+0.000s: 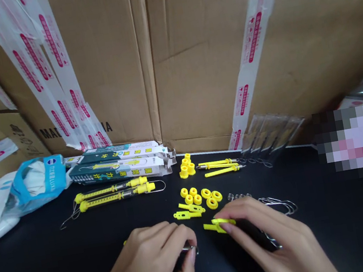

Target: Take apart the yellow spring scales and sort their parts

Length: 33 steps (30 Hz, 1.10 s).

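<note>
My left hand (156,256) rests low on the black table (338,221) with its fingers pinched on a small metal ring piece (190,247). My right hand (272,241) lies beside it, fingertips touching flat yellow plastic strips (217,225). Just beyond the hands lie more yellow strips (189,211), yellow round caps (200,195) and thin wire hooks (280,205). Two assembled yellow spring scales (114,193) lie further left.
Printed product boxes (119,162) are stacked at the table's back edge. A blue-and-white plastic bag (36,183) sits at the far left. Large taped cardboard cartons (154,57) wall off the back. Clear tubes (271,132) and yellow rods (219,166) lie behind the small parts.
</note>
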Motion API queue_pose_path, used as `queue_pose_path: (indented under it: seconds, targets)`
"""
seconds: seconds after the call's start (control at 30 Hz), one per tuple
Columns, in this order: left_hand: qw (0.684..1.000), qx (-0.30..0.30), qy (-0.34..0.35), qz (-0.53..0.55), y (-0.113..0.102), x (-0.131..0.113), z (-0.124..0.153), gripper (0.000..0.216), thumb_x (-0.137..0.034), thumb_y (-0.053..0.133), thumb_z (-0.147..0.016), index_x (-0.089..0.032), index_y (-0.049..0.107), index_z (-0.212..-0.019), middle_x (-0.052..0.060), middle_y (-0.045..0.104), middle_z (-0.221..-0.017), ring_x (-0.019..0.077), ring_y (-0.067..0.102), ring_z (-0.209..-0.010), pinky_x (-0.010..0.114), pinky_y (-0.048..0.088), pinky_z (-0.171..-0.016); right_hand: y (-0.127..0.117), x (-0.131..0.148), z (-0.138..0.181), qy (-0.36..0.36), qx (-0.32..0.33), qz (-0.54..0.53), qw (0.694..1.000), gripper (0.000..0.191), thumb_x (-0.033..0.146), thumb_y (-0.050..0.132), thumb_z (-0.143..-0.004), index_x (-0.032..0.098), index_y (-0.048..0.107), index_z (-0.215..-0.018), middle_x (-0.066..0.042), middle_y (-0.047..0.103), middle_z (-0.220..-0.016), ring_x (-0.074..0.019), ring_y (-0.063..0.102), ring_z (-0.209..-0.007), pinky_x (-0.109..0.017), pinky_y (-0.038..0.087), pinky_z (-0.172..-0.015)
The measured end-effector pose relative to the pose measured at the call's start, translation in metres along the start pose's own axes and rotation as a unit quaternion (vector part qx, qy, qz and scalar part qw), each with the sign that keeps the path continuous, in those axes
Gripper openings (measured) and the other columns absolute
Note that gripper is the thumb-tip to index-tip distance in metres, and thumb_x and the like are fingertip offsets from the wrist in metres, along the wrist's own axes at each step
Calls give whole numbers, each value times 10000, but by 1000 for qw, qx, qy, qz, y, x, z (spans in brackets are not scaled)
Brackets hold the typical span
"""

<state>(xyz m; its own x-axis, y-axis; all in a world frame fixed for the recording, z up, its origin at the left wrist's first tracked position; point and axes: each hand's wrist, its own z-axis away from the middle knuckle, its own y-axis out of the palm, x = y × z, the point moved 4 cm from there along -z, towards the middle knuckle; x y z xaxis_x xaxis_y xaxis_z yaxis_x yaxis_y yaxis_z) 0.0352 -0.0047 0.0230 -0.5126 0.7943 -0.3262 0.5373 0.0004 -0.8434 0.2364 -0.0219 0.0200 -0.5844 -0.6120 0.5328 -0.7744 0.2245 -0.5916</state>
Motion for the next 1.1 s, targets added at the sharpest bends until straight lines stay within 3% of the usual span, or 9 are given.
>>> queue_pose_path:
  seconds: [0.23, 0.43, 0.53, 0.7, 0.8, 0.97, 1.1]
  targets:
    - [1000, -3, 5, -20, 0, 0, 2, 184, -142, 530, -830, -249, 578, -972, -70, 651, -765, 131, 645, -620, 261, 429, -553, 6, -4, 7, -12, -27, 121, 992, 152, 195, 538, -978, 225, 557, -1126, -20, 692, -900, -141, 690, -755, -231, 567, -702]
    - [998, -25, 12, -63, 2, -1, 4, 136, -143, 545, -833, -235, 586, -925, -67, 660, -747, 143, 663, -595, 271, 451, -538, 10, 9, 6, -87, -15, 219, 972, 192, 137, 454, -981, 182, 587, -1113, -62, 725, -886, -182, 730, -752, -285, 601, -692]
    - [997, -7, 12, -78, 4, -1, 5, 153, -101, 527, -841, -238, 584, -876, -79, 639, -705, 139, 650, -547, 276, 440, -514, 15, 12, 6, -94, 10, 208, 974, 232, 131, 384, -1004, 189, 581, -1114, -57, 731, -887, -176, 746, -765, -271, 620, -701]
    - [993, 25, 28, -111, 4, -3, 3, 325, -132, 639, -818, -310, 610, -1088, -100, 648, -722, 163, 664, -529, 288, 475, -525, 18, 8, 8, -38, 53, 129, 990, 195, 190, 416, -1026, 224, 552, -1162, -41, 724, -993, -136, 747, -878, -188, 604, -811]
    - [992, 18, 31, -121, 4, -4, 3, 397, -141, 659, -809, -329, 603, -1155, -102, 649, -720, 165, 664, -520, 288, 485, -520, 16, 9, 8, -48, 45, 110, 992, 195, 168, 429, -1020, 225, 554, -1159, -38, 721, -996, -134, 737, -895, -194, 597, -836]
    - [991, 8, -7, -132, 8, 1, 7, 234, -140, 595, -851, -278, 627, -1038, -73, 670, -722, 179, 681, -541, 297, 500, -537, 16, 6, 14, -78, 66, 127, 987, 357, 104, 412, -1002, 215, 537, -1317, -80, 690, -1064, -155, 715, -968, -223, 593, -845]
    - [990, -1, -45, -136, 11, 6, 9, 203, -143, 557, -867, -259, 616, -1023, -62, 679, -728, 189, 681, -533, 309, 489, -524, 20, 4, 17, -75, 102, 99, 987, 417, 91, 390, -1006, 218, 491, -1390, -72, 662, -1000, -131, 709, -879, -182, 591, -744]
